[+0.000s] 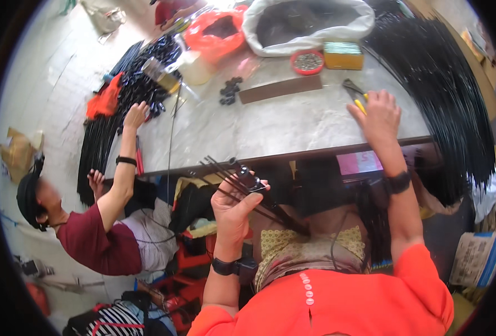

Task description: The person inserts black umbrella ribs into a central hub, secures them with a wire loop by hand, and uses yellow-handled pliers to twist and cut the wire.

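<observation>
My left hand (pixel 231 210) is closed around a bundle of thin black rods (pixel 284 217) in front of the table's near edge. The rods slant from upper left down toward my lap. A shiny black fitting (pixel 248 179) sits at my fingers; whether it is joined to the rods I cannot tell. On the right of the tabletop, my right hand (pixel 381 115) grips yellow-handled pliers (pixel 360 105), whose dark jaws point away from me. My palm hides part of the handles.
Long black rods (pixel 433 84) heap along the table's (pixel 293 123) right side. At the back are a red bowl (pixel 308 62) of small metal parts, a yellow box (pixel 343 56) and a white sack (pixel 253 42). A brown strip (pixel 281 89) lies mid-table. A co-worker (pixel 99 241) sits left.
</observation>
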Tool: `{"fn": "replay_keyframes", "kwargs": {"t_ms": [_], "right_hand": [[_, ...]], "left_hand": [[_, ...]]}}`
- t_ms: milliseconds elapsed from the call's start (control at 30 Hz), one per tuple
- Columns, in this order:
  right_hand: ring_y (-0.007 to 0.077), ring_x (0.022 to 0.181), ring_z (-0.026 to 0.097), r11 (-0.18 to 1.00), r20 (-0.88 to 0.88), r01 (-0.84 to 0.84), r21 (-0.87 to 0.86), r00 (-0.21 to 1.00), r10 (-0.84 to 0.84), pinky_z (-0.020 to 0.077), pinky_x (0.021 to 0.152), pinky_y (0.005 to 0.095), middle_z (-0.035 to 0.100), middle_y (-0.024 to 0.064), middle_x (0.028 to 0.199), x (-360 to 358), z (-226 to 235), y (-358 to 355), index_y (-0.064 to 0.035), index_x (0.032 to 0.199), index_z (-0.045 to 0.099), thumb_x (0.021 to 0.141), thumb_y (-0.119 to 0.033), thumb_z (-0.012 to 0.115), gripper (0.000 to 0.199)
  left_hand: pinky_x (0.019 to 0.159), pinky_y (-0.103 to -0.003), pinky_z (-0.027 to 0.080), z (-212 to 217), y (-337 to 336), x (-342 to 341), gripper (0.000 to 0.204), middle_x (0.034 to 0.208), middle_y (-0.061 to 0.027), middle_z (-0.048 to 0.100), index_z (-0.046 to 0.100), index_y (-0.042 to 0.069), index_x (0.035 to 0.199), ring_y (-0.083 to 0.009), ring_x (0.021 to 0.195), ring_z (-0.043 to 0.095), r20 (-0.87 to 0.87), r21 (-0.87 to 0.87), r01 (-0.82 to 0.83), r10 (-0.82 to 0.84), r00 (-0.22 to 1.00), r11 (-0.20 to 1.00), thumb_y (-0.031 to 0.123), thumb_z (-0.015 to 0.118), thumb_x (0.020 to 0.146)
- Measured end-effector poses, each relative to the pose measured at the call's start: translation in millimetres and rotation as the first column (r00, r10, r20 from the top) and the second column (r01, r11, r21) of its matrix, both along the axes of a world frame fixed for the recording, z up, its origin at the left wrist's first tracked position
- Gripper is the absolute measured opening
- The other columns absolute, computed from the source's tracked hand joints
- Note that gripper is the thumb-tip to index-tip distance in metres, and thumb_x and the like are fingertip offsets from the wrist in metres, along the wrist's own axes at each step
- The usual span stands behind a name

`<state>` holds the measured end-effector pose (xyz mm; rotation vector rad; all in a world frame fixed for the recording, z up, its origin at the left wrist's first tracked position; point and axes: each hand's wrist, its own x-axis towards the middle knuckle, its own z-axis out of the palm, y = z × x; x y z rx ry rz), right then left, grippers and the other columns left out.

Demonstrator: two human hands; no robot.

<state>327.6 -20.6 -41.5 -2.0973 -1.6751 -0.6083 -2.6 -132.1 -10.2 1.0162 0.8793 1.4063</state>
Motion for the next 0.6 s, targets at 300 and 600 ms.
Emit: {"fn": "replay_keyframes", "kwargs": {"t_ms": [300,600], "right_hand": [[0.0135,0.085,0.061,0.509,-0.865,-0.773,0.379,-0.101,0.491,0.0482,0.073,0.0275,0.061,0.0051,0.096,-132.5,35.2,-95.0,-0.0037,0.104,0.062,0.076,-0.016,0.084,0.037],[0.0113,0.08,0.059,0.52,-0.828,-0.678,0.519,-0.249,0.502,0.0487,0.061,0.0231,0.057,0.0053,0.099,-174.3,13.9,-101.0,-0.0031,0.101,0.06,0.077,-0.001,0.08,0.031]], "left_hand": [[0.084,-0.033,0.057,4.6,-0.5,-0.1,0.041,0.1,-0.0135,0.07,0.056,0.002,0.108,-0.021,0.09,0.07,0.014,0.021,-0.038,0.038,0.999,0.999,-0.011,0.077,0.075],[0.076,-0.028,0.056,6.8,-4.3,-18.5,0.035,0.095,-0.0092,0.07,0.058,0.002,0.104,-0.015,0.085,0.068,-0.042,0.037,-0.075,0.076,0.996,0.997,-0.009,0.077,0.077]]}}
